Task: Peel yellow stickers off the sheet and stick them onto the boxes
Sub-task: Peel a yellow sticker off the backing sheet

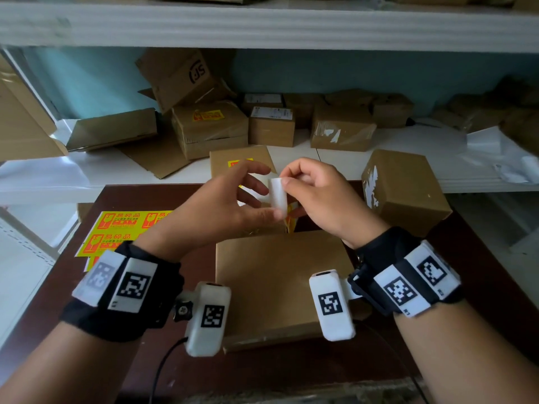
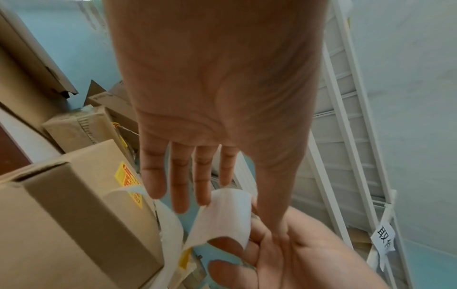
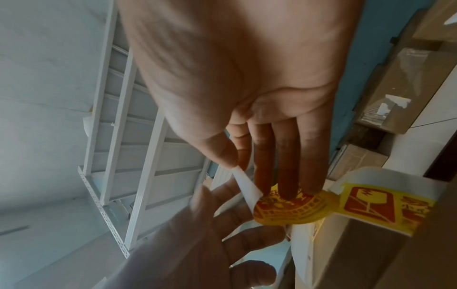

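Note:
Both hands are raised over a plain cardboard box (image 1: pixel 277 287) on the dark table. Between them hangs a curled yellow sticker (image 1: pixel 277 196), its white back toward the head camera (image 2: pixel 222 215) and its printed face (image 3: pixel 289 209) showing in the right wrist view. My right hand (image 1: pixel 284 180) pinches the white upper corner between thumb and forefinger (image 3: pixel 233 164). My left hand (image 1: pixel 253 196) has its fingers straight and spread (image 2: pixel 197 195), and its thumb touches the sticker's lower end. The yellow sticker sheet (image 1: pixel 119 225) lies at the table's left. Behind the hands, another box (image 1: pixel 250 156) bears a yellow sticker.
A tilted box (image 1: pixel 408 193) leans at the table's right. On the white shelf (image 1: pixel 335 158) behind lie several more cartons, one labelled yellow (image 1: pixel 208 115), and a flattened box. A shelf board (image 1: pixel 262 24) runs overhead. A cable hangs from the left wrist camera.

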